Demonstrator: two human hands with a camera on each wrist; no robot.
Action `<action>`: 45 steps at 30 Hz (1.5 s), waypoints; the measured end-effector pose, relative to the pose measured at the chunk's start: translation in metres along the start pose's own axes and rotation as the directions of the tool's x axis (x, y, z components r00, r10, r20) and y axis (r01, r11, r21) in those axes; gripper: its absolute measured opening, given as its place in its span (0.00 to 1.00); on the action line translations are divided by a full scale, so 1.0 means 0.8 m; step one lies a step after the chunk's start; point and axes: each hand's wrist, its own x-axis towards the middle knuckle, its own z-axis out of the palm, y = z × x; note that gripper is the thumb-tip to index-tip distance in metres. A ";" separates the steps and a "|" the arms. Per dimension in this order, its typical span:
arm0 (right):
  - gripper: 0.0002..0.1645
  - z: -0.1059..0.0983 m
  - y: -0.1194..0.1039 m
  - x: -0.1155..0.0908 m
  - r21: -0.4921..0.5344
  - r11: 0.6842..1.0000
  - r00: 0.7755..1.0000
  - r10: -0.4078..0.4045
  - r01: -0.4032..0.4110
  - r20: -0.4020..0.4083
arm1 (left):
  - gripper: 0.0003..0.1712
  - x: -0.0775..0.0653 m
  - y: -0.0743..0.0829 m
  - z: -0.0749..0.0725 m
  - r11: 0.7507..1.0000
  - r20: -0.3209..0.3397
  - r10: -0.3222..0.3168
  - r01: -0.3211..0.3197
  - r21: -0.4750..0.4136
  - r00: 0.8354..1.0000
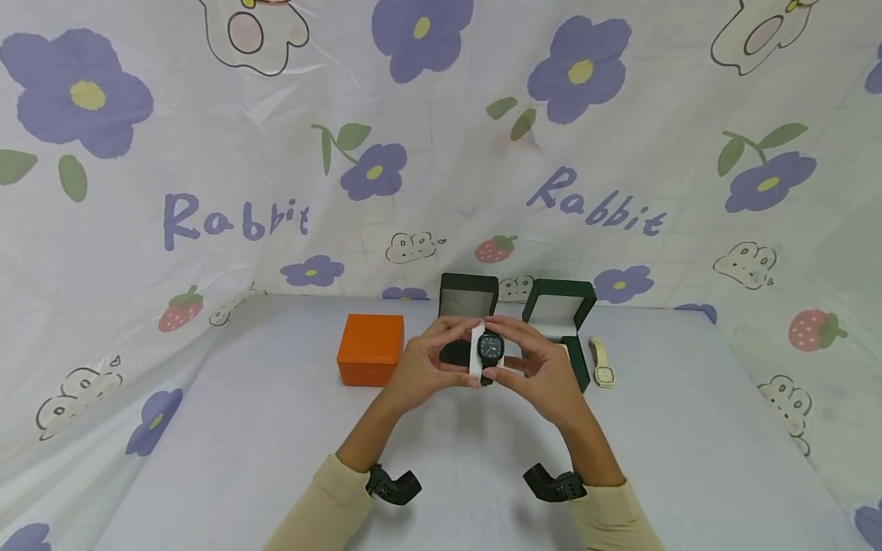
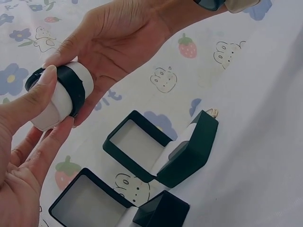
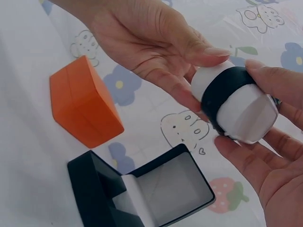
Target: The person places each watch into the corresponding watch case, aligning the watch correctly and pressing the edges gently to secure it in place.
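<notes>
A black wristwatch (image 1: 490, 348) with a squarish dark dial is wrapped round a white watch cushion (image 3: 241, 116). Its dark strap (image 2: 72, 85) runs round the cushion's middle. From the left side my left hand (image 1: 426, 366) pinches the cushion and watch between thumb and fingers; opposite it, my right hand (image 1: 544, 371) grips the other end the same way. Both hands hold the pair above the table, in front of two opened boxes: a black watch box (image 1: 468, 295), its lid raised, and a green watch box (image 1: 584, 300), also lid up, partly behind my right hand.
An orange box (image 1: 372, 348) with its lid down stands left of the black box. A gold watch (image 1: 602, 363) lies just right of the green one. A patterned cloth (image 1: 441, 145) hangs behind the pale table (image 1: 276, 428).
</notes>
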 end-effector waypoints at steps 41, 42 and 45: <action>0.38 -0.004 0.007 0.002 0.044 0.999 1.000 0.021 -0.021 0.015 | 0.46 0.000 -0.002 -0.001 1.000 -0.011 0.003 -0.003 0.031 1.000; 0.38 -0.004 0.008 0.003 0.047 0.999 1.000 0.017 -0.018 0.019 | 0.46 0.000 -0.002 -0.001 0.999 -0.012 0.004 -0.004 0.032 1.000; 0.36 -0.004 0.008 0.003 0.051 0.999 1.000 0.010 -0.011 0.022 | 0.46 0.000 -0.002 -0.001 0.999 -0.016 0.003 -0.002 0.035 1.000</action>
